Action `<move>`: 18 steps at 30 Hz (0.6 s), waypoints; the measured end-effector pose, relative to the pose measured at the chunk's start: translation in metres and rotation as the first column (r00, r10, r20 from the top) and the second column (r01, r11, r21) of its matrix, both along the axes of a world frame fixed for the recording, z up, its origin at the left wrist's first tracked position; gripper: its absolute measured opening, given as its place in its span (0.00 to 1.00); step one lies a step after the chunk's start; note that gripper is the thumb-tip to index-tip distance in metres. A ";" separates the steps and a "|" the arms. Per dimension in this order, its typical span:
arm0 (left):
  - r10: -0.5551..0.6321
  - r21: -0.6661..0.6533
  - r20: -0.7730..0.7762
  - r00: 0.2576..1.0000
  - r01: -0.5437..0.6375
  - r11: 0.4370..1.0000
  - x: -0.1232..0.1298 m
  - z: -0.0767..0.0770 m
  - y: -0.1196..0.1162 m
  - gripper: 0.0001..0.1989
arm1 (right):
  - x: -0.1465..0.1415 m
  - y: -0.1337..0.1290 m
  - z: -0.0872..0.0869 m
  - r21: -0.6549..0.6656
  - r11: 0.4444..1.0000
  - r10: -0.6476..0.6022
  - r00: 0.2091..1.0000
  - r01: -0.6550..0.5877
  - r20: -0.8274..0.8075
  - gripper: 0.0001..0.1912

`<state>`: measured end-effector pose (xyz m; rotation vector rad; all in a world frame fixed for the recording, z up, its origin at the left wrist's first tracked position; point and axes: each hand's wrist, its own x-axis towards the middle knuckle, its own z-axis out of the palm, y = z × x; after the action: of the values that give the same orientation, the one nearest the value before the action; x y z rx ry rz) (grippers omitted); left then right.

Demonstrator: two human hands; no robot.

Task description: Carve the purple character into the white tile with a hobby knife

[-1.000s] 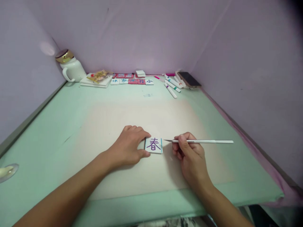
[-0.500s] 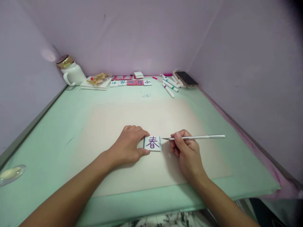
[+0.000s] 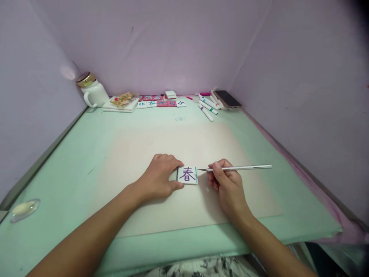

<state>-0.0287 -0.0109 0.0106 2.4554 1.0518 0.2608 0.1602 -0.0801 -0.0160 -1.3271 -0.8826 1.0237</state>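
A small white square tile [image 3: 192, 179] bears a purple Chinese character, with blue along its left and right edges. My left hand [image 3: 163, 175] grips it at the left side, thumb on the near edge and a finger on the far edge. In my right hand [image 3: 226, 181] is a silver craft knife [image 3: 250, 167], held like a pen. Its blade points left, and the tip is just off the tile's right edge, near the upper corner. Under both hands lies a pale board [image 3: 144, 215].
Along the back stand a white mug [image 3: 96, 96] with a gold lid, a packet [image 3: 125, 99] on white slabs, lettered tiles [image 3: 162, 103], several markers [image 3: 205, 113] and a phone [image 3: 227, 98]. A clear dish [image 3: 25, 209] with something pale sits at left. Walls rise on three sides.
The camera view has shifted slightly, so background things appear a little to the right and lower. Both hands keep their hold on the tile and the craft knife, with hardly any movement.
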 end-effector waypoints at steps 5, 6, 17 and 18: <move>-0.008 -0.010 -0.005 1.000 0.008 1.000 0.000 0.000 0.000 0.20 | 0.001 0.000 -0.001 -0.005 1.000 -0.004 1.000 0.004 -0.013 0.20; -0.009 -0.010 -0.009 1.000 0.008 1.000 0.000 0.000 0.000 0.21 | 0.001 0.000 -0.001 -0.007 1.000 -0.005 1.000 0.004 -0.017 0.20; 0.234 -0.265 0.498 0.835 -0.111 0.958 -0.005 0.023 -0.011 0.12 | 0.000 0.001 -0.002 -0.032 0.999 -0.005 0.999 0.003 -0.045 0.23; 0.261 -0.351 0.560 0.787 -0.060 0.934 -0.002 0.028 -0.016 0.10 | 0.000 0.001 -0.002 -0.033 0.999 -0.005 0.999 0.003 -0.044 0.23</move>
<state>-0.0312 -0.0269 0.0382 1.7954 0.9233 0.8046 0.1604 -0.0789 -0.0184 -1.3288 -0.8327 1.0645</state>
